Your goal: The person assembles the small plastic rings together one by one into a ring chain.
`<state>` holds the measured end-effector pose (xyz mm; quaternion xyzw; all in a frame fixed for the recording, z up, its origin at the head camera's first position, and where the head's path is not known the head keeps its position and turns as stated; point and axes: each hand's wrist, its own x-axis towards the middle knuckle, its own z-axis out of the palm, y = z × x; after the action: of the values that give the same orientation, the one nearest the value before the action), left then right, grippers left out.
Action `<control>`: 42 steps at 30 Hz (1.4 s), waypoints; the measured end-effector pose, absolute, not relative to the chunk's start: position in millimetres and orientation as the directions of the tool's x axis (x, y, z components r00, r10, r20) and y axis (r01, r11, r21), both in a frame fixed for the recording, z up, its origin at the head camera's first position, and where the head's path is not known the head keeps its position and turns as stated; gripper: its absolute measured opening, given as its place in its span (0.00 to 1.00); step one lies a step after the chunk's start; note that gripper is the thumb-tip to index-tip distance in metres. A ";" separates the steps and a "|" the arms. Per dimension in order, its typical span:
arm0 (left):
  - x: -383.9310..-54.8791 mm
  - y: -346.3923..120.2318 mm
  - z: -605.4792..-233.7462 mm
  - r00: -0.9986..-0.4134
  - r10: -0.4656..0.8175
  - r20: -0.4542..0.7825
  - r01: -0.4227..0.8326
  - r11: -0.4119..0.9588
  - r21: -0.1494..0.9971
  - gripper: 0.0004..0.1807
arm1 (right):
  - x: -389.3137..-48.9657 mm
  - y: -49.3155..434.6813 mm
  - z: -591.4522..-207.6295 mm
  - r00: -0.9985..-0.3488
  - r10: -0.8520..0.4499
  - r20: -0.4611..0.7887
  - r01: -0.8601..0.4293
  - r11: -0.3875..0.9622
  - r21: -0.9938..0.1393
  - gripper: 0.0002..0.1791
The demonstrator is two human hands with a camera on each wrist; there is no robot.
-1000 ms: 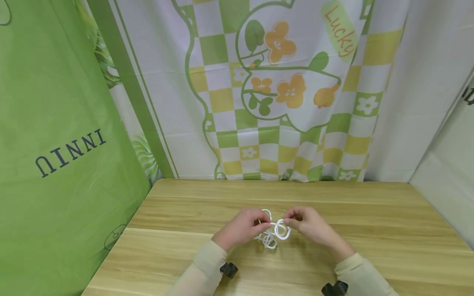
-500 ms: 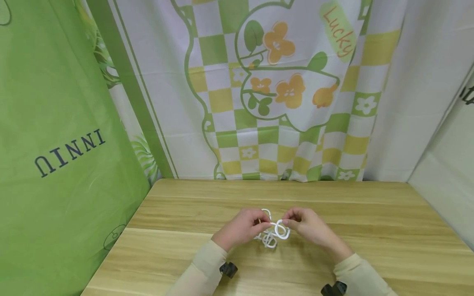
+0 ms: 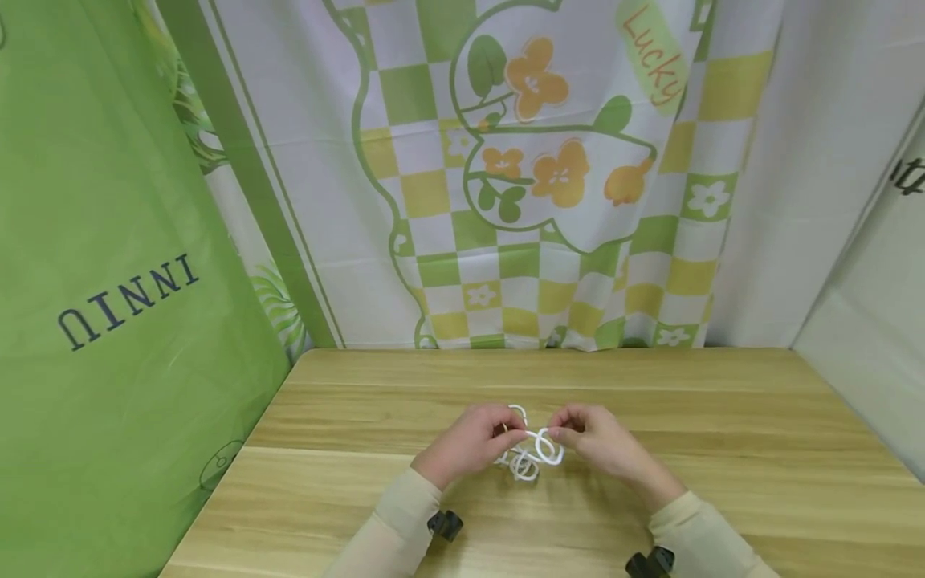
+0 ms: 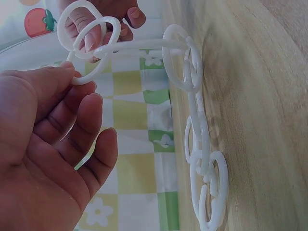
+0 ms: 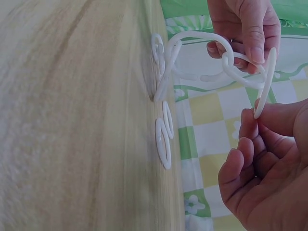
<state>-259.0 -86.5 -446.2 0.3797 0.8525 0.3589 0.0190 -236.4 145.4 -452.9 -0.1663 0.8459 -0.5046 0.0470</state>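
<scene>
While white links (image 5: 199, 34) are pinched above the counter (image 3: 650, 377) by the fingers (image 4: 90, 115) of left hand (image 3: 473, 440) and right hand (image 3: 598, 437), joining or unhooking seems in hand. Careful alignment of their openings is probably called for.

The table (image 3: 723, 449) is viewed from above by the head camera, pointed forward and down, the curtain (image 3: 564, 193) included beyond it. Low over the table, closer and tipped sideways, both wrist views are aimed across it; the white links (image 4: 204, 139) are shared by both.
</scene>
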 end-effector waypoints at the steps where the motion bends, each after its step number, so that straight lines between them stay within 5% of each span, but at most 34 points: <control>1: -258.8 -86.7 -446.4 -0.713 0.659 0.242 0.631 0.452 0.630 0.08 | -236.2 145.0 -452.8 -0.940 -0.328 0.089 -0.234 0.435 -0.869 0.05; 15: -258.1 -91.6 -445.9 -0.684 0.689 0.238 0.606 0.356 0.711 0.04 | -236.9 142.1 -448.8 -0.971 -0.225 0.084 -0.176 0.430 -0.886 0.08; 42: -264.8 -101.8 -434.6 -0.794 0.545 0.269 0.537 0.423 0.730 0.07 | -240.5 144.0 -460.9 -0.974 -0.206 0.099 -0.168 0.349 -0.922 0.11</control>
<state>-264.8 -101.8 -434.6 0.3209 0.8434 0.4308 0.0047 -240.5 144.0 -460.9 -0.1137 0.8210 -0.5592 0.0169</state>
